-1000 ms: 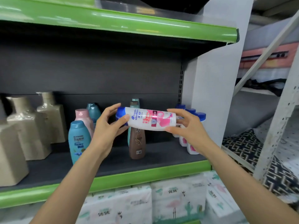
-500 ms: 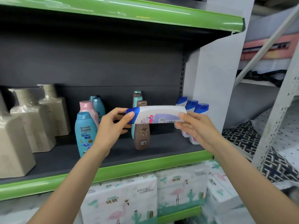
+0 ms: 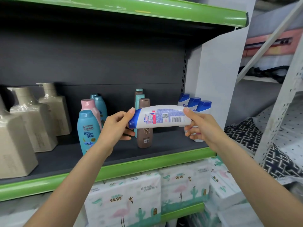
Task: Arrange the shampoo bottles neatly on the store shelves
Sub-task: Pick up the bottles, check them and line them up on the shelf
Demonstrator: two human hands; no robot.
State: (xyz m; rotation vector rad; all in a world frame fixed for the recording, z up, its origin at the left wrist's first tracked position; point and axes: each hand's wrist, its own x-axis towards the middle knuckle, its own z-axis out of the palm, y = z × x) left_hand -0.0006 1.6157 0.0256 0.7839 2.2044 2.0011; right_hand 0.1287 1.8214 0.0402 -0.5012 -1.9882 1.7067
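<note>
Hands: both grip one white plastic shampoo bottle with a blue cap (image 3: 159, 116), held level in front of the shelf.
Left hand (image 3: 117, 128): closed on the cap end, thumb on top, fingers curled beneath.
Right hand (image 3: 200, 126): closed on the base end, thumb on the upper edge.
Held bottle: lying sideways in the air, cap toward 9 o'clock, barcode label facing the person; it touches nothing on the dark grey shelf board with a green front lip (image 3: 131, 167).
Matching row: three white blue-capped bottles (image 3: 203, 106) stand upright at 3 o'clock of the held one, against the white side panel.
Brown bottle (image 3: 145, 136): upright just behind and below the held bottle, teal ones behind it.
Teal and pink group (image 3: 88, 128): upright at 9 o'clock.
Beige square pump bottles (image 3: 32, 118): lined up farther toward 9 o'clock.
Progress: most stock looks set in rows already; I judge this bottle has yet to be turned upright and stood with its white mates.
</note>
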